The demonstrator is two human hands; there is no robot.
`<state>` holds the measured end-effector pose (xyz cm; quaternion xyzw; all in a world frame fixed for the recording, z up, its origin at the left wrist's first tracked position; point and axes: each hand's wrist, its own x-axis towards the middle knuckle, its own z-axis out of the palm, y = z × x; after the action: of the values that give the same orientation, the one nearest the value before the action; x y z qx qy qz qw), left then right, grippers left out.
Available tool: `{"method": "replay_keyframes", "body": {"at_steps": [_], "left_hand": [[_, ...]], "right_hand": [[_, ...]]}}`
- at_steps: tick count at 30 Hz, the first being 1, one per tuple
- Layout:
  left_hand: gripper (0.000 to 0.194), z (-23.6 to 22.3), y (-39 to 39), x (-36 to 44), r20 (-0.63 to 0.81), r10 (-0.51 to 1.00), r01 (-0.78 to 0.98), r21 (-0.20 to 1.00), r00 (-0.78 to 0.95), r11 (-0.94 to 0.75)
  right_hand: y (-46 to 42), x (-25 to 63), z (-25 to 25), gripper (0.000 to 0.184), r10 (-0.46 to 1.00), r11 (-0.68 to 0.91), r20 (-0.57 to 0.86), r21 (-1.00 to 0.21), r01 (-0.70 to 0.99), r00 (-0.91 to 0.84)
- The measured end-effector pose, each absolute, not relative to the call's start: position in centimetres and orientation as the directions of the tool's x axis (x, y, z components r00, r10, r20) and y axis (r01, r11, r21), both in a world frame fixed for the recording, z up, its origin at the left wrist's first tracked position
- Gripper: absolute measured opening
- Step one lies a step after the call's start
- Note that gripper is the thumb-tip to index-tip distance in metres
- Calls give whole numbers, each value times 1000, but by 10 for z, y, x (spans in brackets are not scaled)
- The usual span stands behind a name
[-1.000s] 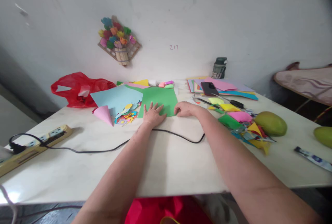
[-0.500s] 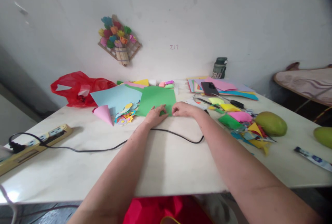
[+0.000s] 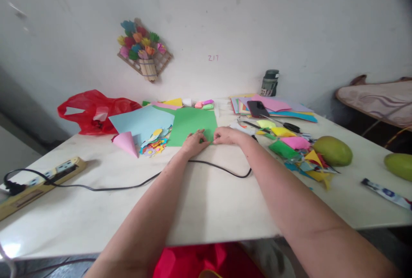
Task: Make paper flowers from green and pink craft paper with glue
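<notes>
A sheet of green paper [image 3: 195, 121] lies flat on the white table. My left hand [image 3: 195, 143] rests on its near edge, with the fingers stretched out on the sheet and the thumb pointing right. Close beside it, my right hand [image 3: 225, 135] is closed, thumb and fingertips pinching the paper's near right corner. Left of the green sheet lie a light blue sheet [image 3: 141, 121], a heap of small cut-out paper flowers [image 3: 154, 145] and a pink paper cone [image 3: 126, 143].
A black cable [image 3: 128, 188] runs from the power strip [image 3: 41, 185] to near my right forearm. Coloured paper scraps [image 3: 305, 158], scissors [image 3: 286, 126] and a green mango [image 3: 333, 150] lie to the right. Behind them are a phone [image 3: 258, 109] and a bottle [image 3: 269, 83]. A red bag [image 3: 96, 110] sits back left.
The view has shifted slightly, so most things appear a little further left. Both hands stay at the green paper's near edge, almost unmoved.
</notes>
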<state>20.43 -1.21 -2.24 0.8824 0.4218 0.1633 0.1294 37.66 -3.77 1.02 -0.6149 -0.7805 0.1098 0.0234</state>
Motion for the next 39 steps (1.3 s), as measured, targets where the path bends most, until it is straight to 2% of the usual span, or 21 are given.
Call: {"method": "replay_keyframes", "body": {"at_steps": [9,13,16,20,24,27,29,34,39], "left_hand": [[31,-22,-10,206,117,830,760,349,545,-548],[37,-20,-12,206,108,851,786,338,514,-517],[51,-17,-13,207,80,868,807,334,491,-487],[74,-11,-11,208,-26,858,822,301,513,-483],[80,-9,-10,210,-95,836,826,249,541,-506],[80,-11,-9,212,-93,839,831,231,536,-505],[81,-14,-9,213,-78,847,837,224,525,-499],[80,-16,-9,214,-47,856,844,204,514,-496],[85,-14,-8,216,-70,876,863,223,478,-453]], "right_hand": [[-42,371,18,22,965,202,-146,-120,972,-219],[-43,372,19,24,971,198,-123,-60,978,-204],[-45,373,19,31,984,155,-84,-37,987,-157],[-50,373,19,37,996,86,-28,-4,996,-86],[-50,376,16,54,998,65,-25,28,997,-64],[-46,380,8,81,997,56,-50,13,998,-55],[-43,383,3,91,997,49,-67,2,999,-49],[-41,387,-3,88,994,53,-97,-13,999,-54],[-43,394,3,87,991,53,-114,-103,993,-65]]}}
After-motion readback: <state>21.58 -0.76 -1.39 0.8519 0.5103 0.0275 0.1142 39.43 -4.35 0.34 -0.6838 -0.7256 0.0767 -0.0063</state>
